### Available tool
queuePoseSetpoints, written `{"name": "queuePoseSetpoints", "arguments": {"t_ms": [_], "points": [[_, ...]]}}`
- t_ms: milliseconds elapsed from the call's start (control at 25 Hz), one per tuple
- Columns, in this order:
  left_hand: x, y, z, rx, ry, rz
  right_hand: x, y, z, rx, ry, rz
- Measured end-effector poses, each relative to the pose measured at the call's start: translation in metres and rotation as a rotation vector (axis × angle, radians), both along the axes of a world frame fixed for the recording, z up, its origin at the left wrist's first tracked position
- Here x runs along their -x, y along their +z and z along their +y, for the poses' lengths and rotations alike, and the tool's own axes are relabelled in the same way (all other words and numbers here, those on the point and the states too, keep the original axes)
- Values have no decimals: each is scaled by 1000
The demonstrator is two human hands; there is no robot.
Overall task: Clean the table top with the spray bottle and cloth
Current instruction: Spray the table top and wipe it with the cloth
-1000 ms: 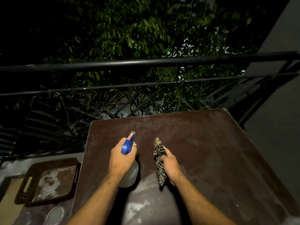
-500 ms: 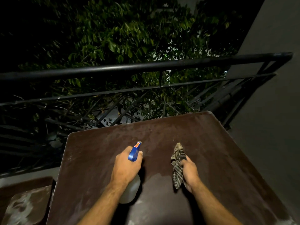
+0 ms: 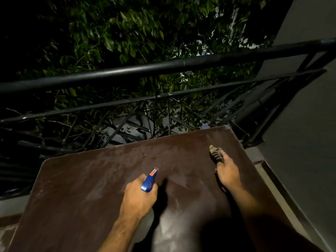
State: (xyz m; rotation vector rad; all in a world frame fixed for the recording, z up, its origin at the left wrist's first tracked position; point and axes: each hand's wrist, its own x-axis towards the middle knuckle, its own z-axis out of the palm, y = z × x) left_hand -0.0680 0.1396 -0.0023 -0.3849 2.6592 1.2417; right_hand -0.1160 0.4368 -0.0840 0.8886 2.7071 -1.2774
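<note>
A dark brown table top point(image 3: 87, 190), dusty with pale smears, fills the lower part of the view. My left hand point(image 3: 137, 199) grips a spray bottle point(image 3: 149, 180) with a blue trigger head and a pale body mostly hidden under the hand; its nozzle points toward the table's far edge. My right hand point(image 3: 227, 172) holds a bunched striped cloth point(image 3: 215, 153) above the far right part of the table top. The two hands are well apart.
A black metal railing point(image 3: 163, 67) runs just beyond the table's far edge, with leafy branches point(image 3: 127, 37) behind it. A grey wall point(image 3: 305, 115) stands close on the right. Another brown surface point(image 3: 7, 231) shows at the lower left.
My right hand has carried the cloth away from the bottle toward the table's far right corner. The view has swung, so the table sits further right and the low stool at the left has mostly left the frame.
</note>
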Motion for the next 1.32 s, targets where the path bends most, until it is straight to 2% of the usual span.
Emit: {"name": "queuePoseSetpoints", "arguments": {"t_ms": [160,320,400,480,600,680,760,840,920,1000,1160,1320], "points": [[11,-3,24,21,17,4,31,-29,27,-142,157,12],[15,-9,35,-26,11,-16,44,-60,33,-475,235,-114],[15,-14,40,-46,37,-3,45,-66,11,-542,273,-112],[17,-17,46,-48,70,-5,38,-68,-26,-583,457,24],[25,-16,56,0,44,-10,21,-70,-73,-593,913,160],[25,-11,62,22,29,-2,21,-71,-71,-616,1063,212],[21,-5,66,46,32,-11,40,-73,-44,-612,927,212],[24,-29,58,126,26,-106,69,-73,-2,-570,642,112],[24,-122,17,134,74,-149,94,-68,39,-538,423,-3],[27,-145,9,134,162,-167,105,-67,57,-535,326,-28],[34,-22,63,253,57,-163,84,-72,36,-566,367,2],[59,-17,79,215,-46,-166,39,-71,1,-533,564,123]]}}
